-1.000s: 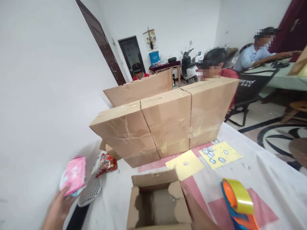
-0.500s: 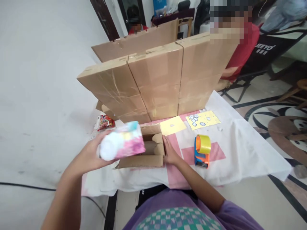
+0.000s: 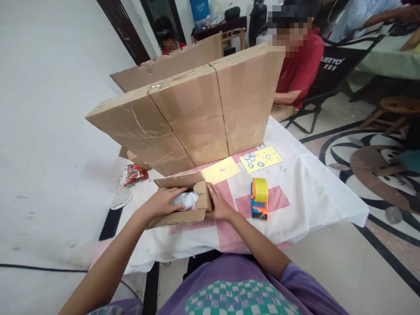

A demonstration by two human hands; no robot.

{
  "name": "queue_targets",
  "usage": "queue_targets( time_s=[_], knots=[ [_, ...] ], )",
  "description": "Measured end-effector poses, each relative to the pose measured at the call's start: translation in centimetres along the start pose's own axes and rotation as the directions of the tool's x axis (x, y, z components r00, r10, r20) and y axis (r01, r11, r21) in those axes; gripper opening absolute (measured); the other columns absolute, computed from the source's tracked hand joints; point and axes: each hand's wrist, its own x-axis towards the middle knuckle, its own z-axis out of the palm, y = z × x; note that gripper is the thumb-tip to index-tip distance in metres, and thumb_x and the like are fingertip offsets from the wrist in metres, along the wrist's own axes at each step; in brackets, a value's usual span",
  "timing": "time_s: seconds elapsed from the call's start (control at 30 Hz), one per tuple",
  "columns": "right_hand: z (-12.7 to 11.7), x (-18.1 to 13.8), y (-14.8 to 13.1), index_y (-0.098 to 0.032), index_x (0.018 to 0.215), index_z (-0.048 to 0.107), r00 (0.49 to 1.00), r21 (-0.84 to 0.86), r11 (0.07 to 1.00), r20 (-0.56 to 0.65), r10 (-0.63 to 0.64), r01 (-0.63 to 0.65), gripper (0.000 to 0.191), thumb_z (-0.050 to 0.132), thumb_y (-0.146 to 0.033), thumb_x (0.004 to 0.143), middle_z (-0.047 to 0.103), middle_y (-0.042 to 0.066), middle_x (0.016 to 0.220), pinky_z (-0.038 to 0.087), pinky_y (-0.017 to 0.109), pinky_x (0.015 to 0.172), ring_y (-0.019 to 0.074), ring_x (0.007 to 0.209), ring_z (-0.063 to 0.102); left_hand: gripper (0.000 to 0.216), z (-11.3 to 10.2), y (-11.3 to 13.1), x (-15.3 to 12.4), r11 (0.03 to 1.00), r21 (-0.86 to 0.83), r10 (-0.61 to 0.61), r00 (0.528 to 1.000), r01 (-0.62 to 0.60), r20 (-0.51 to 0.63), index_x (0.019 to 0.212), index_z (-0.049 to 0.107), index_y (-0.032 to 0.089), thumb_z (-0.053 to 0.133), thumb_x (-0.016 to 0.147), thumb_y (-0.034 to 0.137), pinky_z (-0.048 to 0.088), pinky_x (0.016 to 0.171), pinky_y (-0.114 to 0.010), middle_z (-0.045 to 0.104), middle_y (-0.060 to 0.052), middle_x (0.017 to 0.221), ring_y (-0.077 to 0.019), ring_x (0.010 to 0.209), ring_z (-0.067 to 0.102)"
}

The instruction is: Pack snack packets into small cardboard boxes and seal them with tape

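An open cardboard box (image 3: 183, 217) sits on the cloth near the table's front edge, its flaps spread. Inside it is a white-and-pink bottle (image 3: 184, 201), mostly hidden by the box walls and my fingers. My left hand (image 3: 164, 202) reaches into the box with its fingers around the bottle's pale end. Against the box's right side rests my right hand (image 3: 220, 204), thumb and fingers spread along the cardboard, steadying it. A tape dispenser (image 3: 260, 199) with a yellow roll stands on the cloth to the right of my right hand.
Stacked cardboard boxes (image 3: 193, 118) form a wall along the table's back. Yellow paper sheets (image 3: 220, 170) lie before it. A red packet (image 3: 135, 174) and a perforated white piece (image 3: 121, 197) lie at left. Beyond, a person in red (image 3: 305, 65) sits on a chair.
My left hand has lowered the bottle from above the box into it. My right hand stays at the box's right side. The camera view has shifted somewhat to the right.
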Motion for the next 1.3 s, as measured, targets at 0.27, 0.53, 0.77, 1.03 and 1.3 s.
queue_targets(
  time_s=[0.27,0.53,0.77,1.03,1.3],
  knots=[
    [-3.7,3.3,-5.8,-0.029,0.127,0.07,0.962,-0.275,0.924,0.016,-0.272,0.266,0.041,0.058,-0.054,0.097,0.027,0.008,0.165,0.024,0.061,0.122,0.0378,0.152,0.019,0.044,-0.6,-3.2,-3.9,0.987,0.149,0.081,0.976,-0.051,-0.201,0.071,0.074,0.028,0.048,0.095,0.055,0.038,0.097,-0.049,0.073,-0.009,0.081,-0.0309,0.099,0.06],
    [-4.5,4.4,-7.8,-0.021,0.11,0.069,0.949,-0.327,0.892,0.095,-0.299,0.314,0.03,0.054,-0.046,0.099,0.038,0.015,0.151,0.029,0.062,0.118,0.0387,0.148,0.026,0.036,2.9,-5.8,-8.2,0.998,-0.059,-0.005,0.857,-0.03,-0.516,0.069,0.071,0.028,0.049,0.093,0.045,0.033,0.112,-0.055,0.074,-0.006,0.078,-0.0335,0.117,0.063],
    [-4.7,2.0,-6.6,-0.025,0.123,0.061,0.965,0.004,0.993,-0.238,-0.113,0.117,0.039,0.042,-0.052,0.102,0.039,0.014,0.15,0.037,0.055,0.117,0.0318,0.144,0.04,0.07,7.3,-4.6,-8.5,0.807,-0.566,-0.369,0.605,-0.168,-0.705,0.135,0.061,0.022,0.029,0.096,0.07,0.043,0.115,-0.05,0.057,-0.014,0.147,-0.0322,0.138,0.052],
    [-4.6,2.9,-6.4,-0.03,0.16,0.025,0.986,0.201,0.978,-0.149,0.081,-0.05,0.069,0.05,-0.054,0.1,0.042,0.012,0.159,0.035,0.052,0.119,0.0285,0.149,0.037,0.067,10.8,-5.3,-8.3,0.552,-0.779,-0.553,0.569,-0.298,-0.609,0.143,0.057,0.021,0.048,0.093,0.064,0.051,0.107,-0.055,0.062,-0.016,0.142,-0.0357,0.136,0.055],
    [-3.3,3.7,-5.8,-0.026,0.143,0.055,0.987,-0.016,0.996,-0.13,-0.092,0.091,0.048,0.046,-0.05,0.102,0.067,0.01,0.121,0.042,0.051,0.111,0.0289,0.127,0.051,0.094,13.3,-3.8,-8.0,0.416,-0.891,-0.571,0.71,-0.185,-0.413,0.156,0.041,0.031,0.077,0.074,0.061,0.035,0.122,-0.052,0.035,-0.009,0.166,-0.0376,0.151,0.034]
  ],
)
